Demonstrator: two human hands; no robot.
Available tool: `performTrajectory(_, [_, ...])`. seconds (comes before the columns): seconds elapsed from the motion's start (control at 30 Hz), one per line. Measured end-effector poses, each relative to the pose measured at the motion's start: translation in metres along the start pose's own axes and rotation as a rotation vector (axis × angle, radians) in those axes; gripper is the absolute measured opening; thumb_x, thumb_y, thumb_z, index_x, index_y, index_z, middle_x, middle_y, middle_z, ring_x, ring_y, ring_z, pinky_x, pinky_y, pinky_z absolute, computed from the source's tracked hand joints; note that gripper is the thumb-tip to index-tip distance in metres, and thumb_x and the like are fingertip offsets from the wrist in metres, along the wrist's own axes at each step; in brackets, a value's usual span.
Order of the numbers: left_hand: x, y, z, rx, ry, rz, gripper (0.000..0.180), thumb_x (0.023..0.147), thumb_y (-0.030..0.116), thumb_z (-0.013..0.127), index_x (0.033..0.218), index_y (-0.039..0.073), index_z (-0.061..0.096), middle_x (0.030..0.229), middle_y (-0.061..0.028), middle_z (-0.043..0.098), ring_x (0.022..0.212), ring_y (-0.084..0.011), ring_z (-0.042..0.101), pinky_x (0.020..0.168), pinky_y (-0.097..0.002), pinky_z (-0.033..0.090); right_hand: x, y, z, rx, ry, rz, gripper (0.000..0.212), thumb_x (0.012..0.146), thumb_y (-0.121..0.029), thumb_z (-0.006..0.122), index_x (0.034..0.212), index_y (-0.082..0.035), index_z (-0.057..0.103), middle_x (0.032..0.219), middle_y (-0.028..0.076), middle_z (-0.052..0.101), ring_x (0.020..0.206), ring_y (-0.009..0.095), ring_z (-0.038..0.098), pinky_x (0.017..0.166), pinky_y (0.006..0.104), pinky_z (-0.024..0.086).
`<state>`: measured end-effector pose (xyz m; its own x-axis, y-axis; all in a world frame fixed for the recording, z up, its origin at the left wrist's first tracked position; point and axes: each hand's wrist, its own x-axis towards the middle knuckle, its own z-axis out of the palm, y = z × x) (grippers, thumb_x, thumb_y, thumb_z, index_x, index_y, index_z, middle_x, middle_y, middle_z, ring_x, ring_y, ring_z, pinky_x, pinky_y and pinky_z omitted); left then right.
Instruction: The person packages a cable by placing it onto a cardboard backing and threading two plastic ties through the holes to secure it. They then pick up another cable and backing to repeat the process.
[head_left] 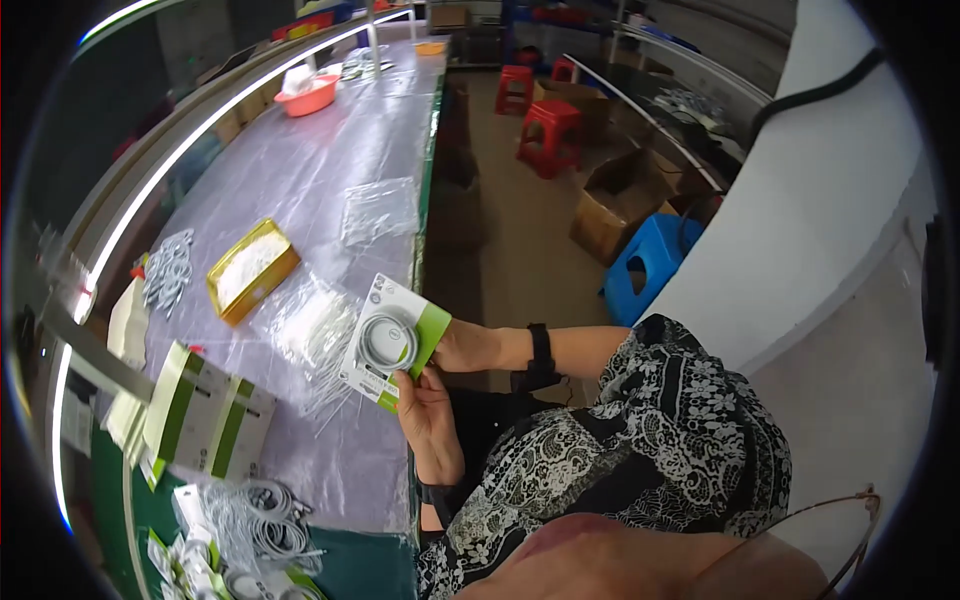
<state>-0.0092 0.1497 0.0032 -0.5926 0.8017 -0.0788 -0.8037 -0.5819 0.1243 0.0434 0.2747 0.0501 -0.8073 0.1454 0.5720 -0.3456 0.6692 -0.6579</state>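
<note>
A white-and-green packaging card [428, 322] with a coiled grey cable [388, 341] on its front is held tilted above the table's near edge. My left hand [430, 415] pinches the card's lower edge, its thumb on the front. My right hand [463, 347] grips the card's right side, most of its fingers hidden behind it. Just beyond the card, a clear plastic bag [315, 325] of thin white strips lies on the table. A yellow box [255, 270] filled with small white pieces stands past the bag.
White-and-green cartons [210, 415] stand at the left, near bundled grey cables [270, 520]. More grey coils [168, 270], flat clear bags [380, 211] and a red basin [308, 96] lie further along the table. A blue stool [650, 265], red stools [550, 135] and cardboard boxes [620, 200] occupy the floor.
</note>
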Motion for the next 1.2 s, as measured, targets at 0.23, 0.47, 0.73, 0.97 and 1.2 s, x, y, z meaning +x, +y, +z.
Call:
performTrajectory(0.23, [0.022, -0.02, 0.019, 0.233, -0.052, 0.181, 0.024, 0.092, 0.013, 0.056, 0.111, 0.0, 0.051, 0.105, -0.0098, 0.06, 0.093, -0.0184, 0.061, 0.077, -0.0303, 0.054, -0.003, 0.024, -0.015, -0.142, 0.124, -0.039, 0.022, 0.082, -0.003, 0.053, 0.104, 0.002, 0.056, 0.101, 0.019, 0.062, 0.094, 0.035, 0.06, 0.079, 0.0387, 0.049])
performTrajectory(0.47, [0.04, -0.007, -0.008, 0.539, -0.148, 0.191, 0.013, 0.092, 0.013, 0.057, 0.098, 0.002, 0.056, 0.087, -0.0031, 0.058, 0.072, -0.0128, 0.054, 0.064, -0.0246, 0.046, 0.01, -0.015, -0.035, 0.291, -0.295, 0.825, 0.023, 0.086, 0.0, 0.049, 0.107, 0.0, 0.058, 0.11, 0.016, 0.058, 0.097, 0.028, 0.058, 0.083, 0.0362, 0.048])
performTrajectory(0.73, [0.026, -0.012, 0.024, 0.517, 0.089, 0.306, 0.012, 0.092, 0.013, 0.056, 0.097, 0.002, 0.056, 0.083, -0.0043, 0.058, 0.068, -0.0135, 0.053, 0.063, -0.0246, 0.045, -0.003, 0.039, -0.015, -0.15, 0.234, -0.136, 0.022, 0.085, 0.001, 0.048, 0.105, 0.003, 0.056, 0.097, 0.014, 0.063, 0.084, 0.026, 0.063, 0.076, 0.0352, 0.051])
performTrajectory(0.97, [0.013, -0.018, 0.003, 0.269, 0.084, 0.011, 0.017, 0.093, 0.016, 0.054, 0.103, 0.003, 0.054, 0.093, -0.006, 0.059, 0.073, -0.014, 0.053, 0.067, -0.0245, 0.045, -0.004, 0.05, -0.034, -0.26, -0.033, -0.211, 0.02, 0.076, 0.0, 0.053, 0.096, 0.0, 0.053, 0.091, 0.014, 0.06, 0.079, 0.029, 0.063, 0.064, 0.0354, 0.053])
performTrajectory(1.2, [-0.008, 0.01, 0.014, 0.392, 0.174, 0.274, 0.015, 0.091, 0.009, 0.055, 0.105, 0.003, 0.054, 0.089, -0.0049, 0.058, 0.075, -0.0122, 0.054, 0.062, -0.0252, 0.046, 0.008, 0.051, -0.026, -0.252, -0.02, -0.264, 0.029, 0.083, -0.007, 0.06, 0.111, -0.002, 0.055, 0.091, 0.015, 0.064, 0.085, 0.024, 0.065, 0.071, 0.0308, 0.053])
